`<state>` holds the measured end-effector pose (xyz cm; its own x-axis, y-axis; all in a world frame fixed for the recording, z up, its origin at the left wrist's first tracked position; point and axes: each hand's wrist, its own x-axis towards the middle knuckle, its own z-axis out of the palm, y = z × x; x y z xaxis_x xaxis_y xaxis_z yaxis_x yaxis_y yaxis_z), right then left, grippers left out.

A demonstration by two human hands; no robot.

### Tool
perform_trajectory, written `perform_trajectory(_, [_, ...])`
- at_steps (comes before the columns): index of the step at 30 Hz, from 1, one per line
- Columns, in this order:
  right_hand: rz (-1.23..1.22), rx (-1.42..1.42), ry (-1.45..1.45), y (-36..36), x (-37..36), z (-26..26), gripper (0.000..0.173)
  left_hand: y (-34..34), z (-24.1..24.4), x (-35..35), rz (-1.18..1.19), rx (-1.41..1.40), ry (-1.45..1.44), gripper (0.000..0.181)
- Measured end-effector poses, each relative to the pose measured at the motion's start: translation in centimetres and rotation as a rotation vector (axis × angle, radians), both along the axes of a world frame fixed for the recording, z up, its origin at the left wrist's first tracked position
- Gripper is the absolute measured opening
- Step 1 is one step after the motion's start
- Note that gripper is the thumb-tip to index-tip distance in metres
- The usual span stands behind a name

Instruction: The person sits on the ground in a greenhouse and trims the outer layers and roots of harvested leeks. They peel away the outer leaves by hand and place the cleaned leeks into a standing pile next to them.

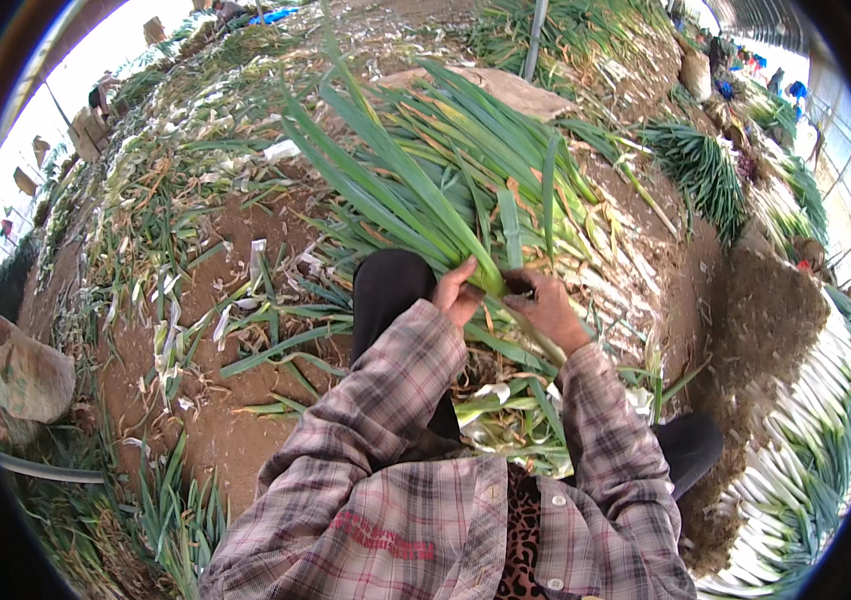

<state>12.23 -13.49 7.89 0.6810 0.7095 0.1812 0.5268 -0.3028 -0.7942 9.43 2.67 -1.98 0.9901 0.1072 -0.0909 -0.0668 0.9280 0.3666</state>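
Note:
Between my knees I hold a leek [425, 199] whose green leaves fan out to the upper left. My left hand [461, 294] cups the base of its leaves, thumb laid along the stalk. The fingers of my right hand [548, 306] pinch the stalk just beside it, and the pale lower stem runs down under my right wrist. Just beyond my hands lies a heap of untrimmed leeks [500, 157], some with yellowed leaves. Stripped leaves and peelings [504, 405] litter the ground beneath my forearms.
Cleaned leeks [785, 480] lie in a row at my right, white stems towards me. A leek bundle [699, 172] sits farther off at right. A metal post [536, 41] stands ahead. At far left are a sack [29, 371] and a pipe [50, 469]. Scraps cover the soil [223, 457].

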Motion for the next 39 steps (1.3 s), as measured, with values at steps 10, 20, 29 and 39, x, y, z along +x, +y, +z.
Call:
perform_trajectory(10, [-0.095,-0.023,0.017,1.5,-1.9,-4.9,0.035,-0.6,0.2,0.0,0.096,-0.320,-0.048,0.025])
perform_trajectory(20, [-0.362,-0.042,-0.607,-1.9,0.1,-0.6,0.027,0.9,4.4,0.8,0.327,0.592,-0.019,0.023])
perform_trajectory(29, [-0.419,-0.133,-0.691,-6.0,2.0,2.2,0.032,2.2,7.7,-4.4,-0.088,1.366,-0.091,0.012])
perform_trajectory(39, [-0.478,-0.254,-0.816,-8.5,2.1,3.7,0.026,3.7,12.7,-1.9,0.539,2.070,-0.281,0.026])
